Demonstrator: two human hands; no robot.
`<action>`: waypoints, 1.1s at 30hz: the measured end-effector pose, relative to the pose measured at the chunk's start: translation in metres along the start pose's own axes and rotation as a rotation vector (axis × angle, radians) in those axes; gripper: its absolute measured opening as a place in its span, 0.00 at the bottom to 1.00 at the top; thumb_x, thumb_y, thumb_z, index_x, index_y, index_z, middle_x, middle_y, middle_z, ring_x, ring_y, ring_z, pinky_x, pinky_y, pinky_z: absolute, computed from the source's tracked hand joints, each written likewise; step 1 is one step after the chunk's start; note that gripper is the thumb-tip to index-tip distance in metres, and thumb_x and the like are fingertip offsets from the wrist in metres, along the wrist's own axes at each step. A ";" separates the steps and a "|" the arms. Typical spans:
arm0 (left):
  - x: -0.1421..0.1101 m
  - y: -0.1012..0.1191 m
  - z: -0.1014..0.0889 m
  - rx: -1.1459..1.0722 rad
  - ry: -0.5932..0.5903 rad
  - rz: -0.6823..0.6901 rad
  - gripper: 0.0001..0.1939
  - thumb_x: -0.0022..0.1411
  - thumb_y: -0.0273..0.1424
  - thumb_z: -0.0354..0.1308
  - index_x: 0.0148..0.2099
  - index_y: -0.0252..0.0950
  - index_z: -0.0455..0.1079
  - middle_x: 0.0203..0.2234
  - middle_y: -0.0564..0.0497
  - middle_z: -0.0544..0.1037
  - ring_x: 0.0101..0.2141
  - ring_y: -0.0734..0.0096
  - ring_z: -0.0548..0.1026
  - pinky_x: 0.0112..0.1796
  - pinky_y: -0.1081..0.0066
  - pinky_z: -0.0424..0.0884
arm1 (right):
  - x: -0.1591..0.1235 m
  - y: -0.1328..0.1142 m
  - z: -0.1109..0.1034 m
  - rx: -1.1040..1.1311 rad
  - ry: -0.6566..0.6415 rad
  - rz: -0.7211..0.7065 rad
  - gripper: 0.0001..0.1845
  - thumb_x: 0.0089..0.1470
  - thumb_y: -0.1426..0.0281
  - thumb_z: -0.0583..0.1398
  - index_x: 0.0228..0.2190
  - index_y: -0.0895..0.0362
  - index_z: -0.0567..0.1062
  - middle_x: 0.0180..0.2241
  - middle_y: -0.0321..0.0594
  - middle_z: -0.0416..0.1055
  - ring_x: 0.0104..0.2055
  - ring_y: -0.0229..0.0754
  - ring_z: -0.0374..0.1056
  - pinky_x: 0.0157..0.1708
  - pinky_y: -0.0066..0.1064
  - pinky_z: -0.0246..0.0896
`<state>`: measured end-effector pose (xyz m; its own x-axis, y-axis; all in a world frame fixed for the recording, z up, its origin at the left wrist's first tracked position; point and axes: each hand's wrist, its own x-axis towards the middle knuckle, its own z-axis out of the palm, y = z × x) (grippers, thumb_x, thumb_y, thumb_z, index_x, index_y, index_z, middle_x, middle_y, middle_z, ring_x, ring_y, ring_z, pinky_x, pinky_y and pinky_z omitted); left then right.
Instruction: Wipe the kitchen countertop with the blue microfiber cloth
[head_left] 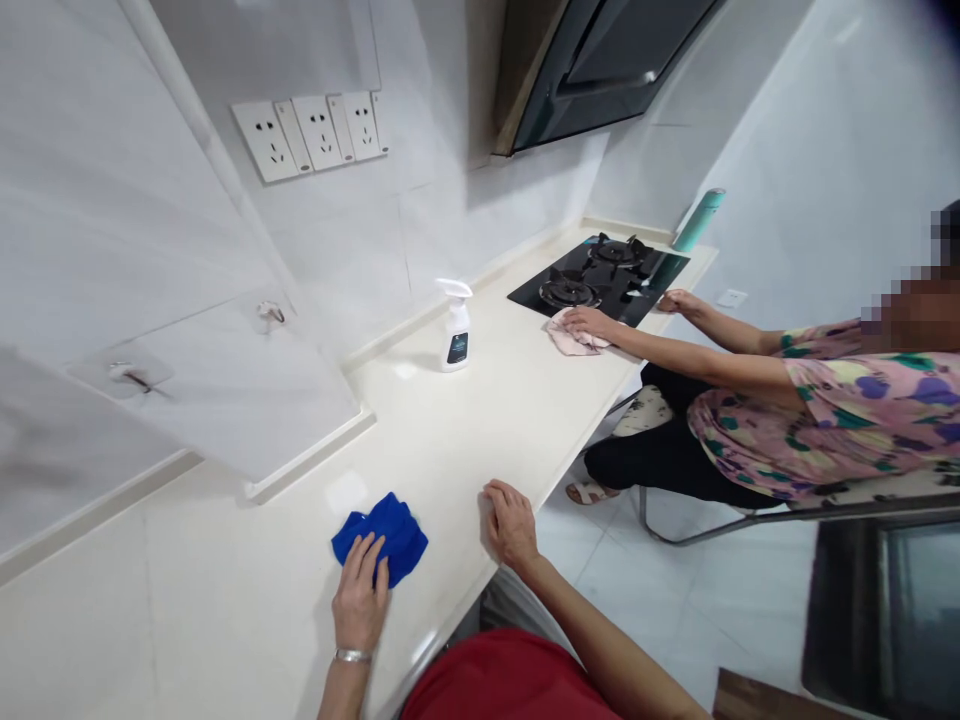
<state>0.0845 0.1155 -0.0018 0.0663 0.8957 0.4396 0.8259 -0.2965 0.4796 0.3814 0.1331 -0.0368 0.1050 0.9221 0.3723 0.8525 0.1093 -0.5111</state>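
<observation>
My left hand (361, 595), with a silver bracelet at its wrist, presses a crumpled blue cloth (401, 540) onto the pale countertop (247, 590). Its fingers lie across the cloth, holding it against the surface. Near the counter's front edge rests my right hand (512, 525), loosely bent, with nothing seen in it. The underside of that hand is hidden. A white spray bottle (454, 335) with a dark label stands upright farther along, by the wall, apart from both hands.
A seated person (735, 400) on the right presses a pink cloth (574, 335) beside a black gas hob (600, 280). Behind the hob leans a green cylinder (699, 220). A range hood (600, 70) overhangs it. Sockets (319, 133) and hooks (127, 375) are on the wall.
</observation>
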 end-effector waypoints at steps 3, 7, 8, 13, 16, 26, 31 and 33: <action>0.004 0.008 0.001 -0.197 0.028 -0.377 0.20 0.65 0.42 0.52 0.53 0.40 0.74 0.48 0.45 0.80 0.51 0.57 0.76 0.53 0.57 0.72 | 0.000 -0.002 -0.001 0.067 -0.034 0.050 0.23 0.49 0.80 0.52 0.46 0.56 0.71 0.53 0.46 0.68 0.57 0.47 0.61 0.57 0.42 0.54; 0.030 0.023 -0.010 -0.642 0.250 -0.917 0.24 0.57 0.49 0.59 0.48 0.38 0.73 0.37 0.48 0.81 0.40 0.59 0.78 0.45 0.58 0.74 | 0.007 -0.015 0.001 0.385 -0.175 0.128 0.19 0.52 0.75 0.52 0.45 0.53 0.73 0.51 0.45 0.70 0.55 0.49 0.63 0.57 0.47 0.55; 0.038 0.027 -0.014 -0.809 0.316 -1.006 0.23 0.55 0.48 0.61 0.47 0.38 0.73 0.33 0.49 0.81 0.37 0.60 0.78 0.43 0.60 0.75 | 0.011 -0.021 0.001 0.523 -0.247 0.162 0.17 0.55 0.72 0.52 0.45 0.52 0.72 0.50 0.44 0.70 0.54 0.49 0.64 0.57 0.48 0.55; 0.070 0.047 -0.024 -1.295 0.370 -1.144 0.12 0.53 0.38 0.63 0.39 0.38 0.76 0.25 0.52 0.80 0.34 0.64 0.78 0.43 0.64 0.74 | 0.045 -0.062 -0.006 1.279 -0.778 0.622 0.29 0.55 0.45 0.56 0.52 0.48 0.67 0.53 0.44 0.70 0.53 0.50 0.68 0.53 0.49 0.64; 0.078 0.057 -0.021 -1.551 0.323 -1.147 0.13 0.57 0.34 0.56 0.42 0.41 0.78 0.36 0.50 0.84 0.44 0.64 0.79 0.48 0.64 0.73 | 0.067 -0.075 -0.020 1.607 -1.025 0.814 0.41 0.51 0.36 0.53 0.56 0.48 0.63 0.55 0.49 0.69 0.51 0.54 0.71 0.45 0.53 0.70; 0.079 0.094 -0.004 -1.588 0.155 -1.264 0.20 0.60 0.35 0.58 0.55 0.46 0.73 0.47 0.49 0.82 0.53 0.61 0.75 0.61 0.58 0.65 | 0.067 -0.074 -0.012 1.461 -0.915 0.943 0.28 0.42 0.58 0.68 0.44 0.54 0.70 0.37 0.42 0.75 0.31 0.46 0.75 0.33 0.45 0.74; 0.110 0.094 -0.002 -1.469 0.344 -1.162 0.22 0.58 0.32 0.59 0.56 0.46 0.71 0.49 0.50 0.80 0.58 0.62 0.71 0.64 0.57 0.61 | 0.087 -0.069 -0.020 1.443 -0.380 0.593 0.16 0.41 0.66 0.63 0.36 0.53 0.71 0.44 0.41 0.73 0.40 0.45 0.71 0.38 0.41 0.71; 0.115 0.083 0.004 -1.372 0.369 -1.198 0.23 0.55 0.29 0.61 0.54 0.43 0.71 0.49 0.48 0.80 0.57 0.60 0.72 0.63 0.56 0.62 | 0.101 -0.053 -0.027 1.300 -0.254 0.344 0.12 0.45 0.66 0.62 0.35 0.53 0.72 0.53 0.44 0.70 0.49 0.48 0.68 0.46 0.41 0.68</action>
<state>0.1628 0.1955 0.0859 -0.4027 0.7509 -0.5234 -0.6529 0.1652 0.7393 0.3607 0.2104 0.0491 -0.0044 1.0000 0.0005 -0.3031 -0.0008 -0.9529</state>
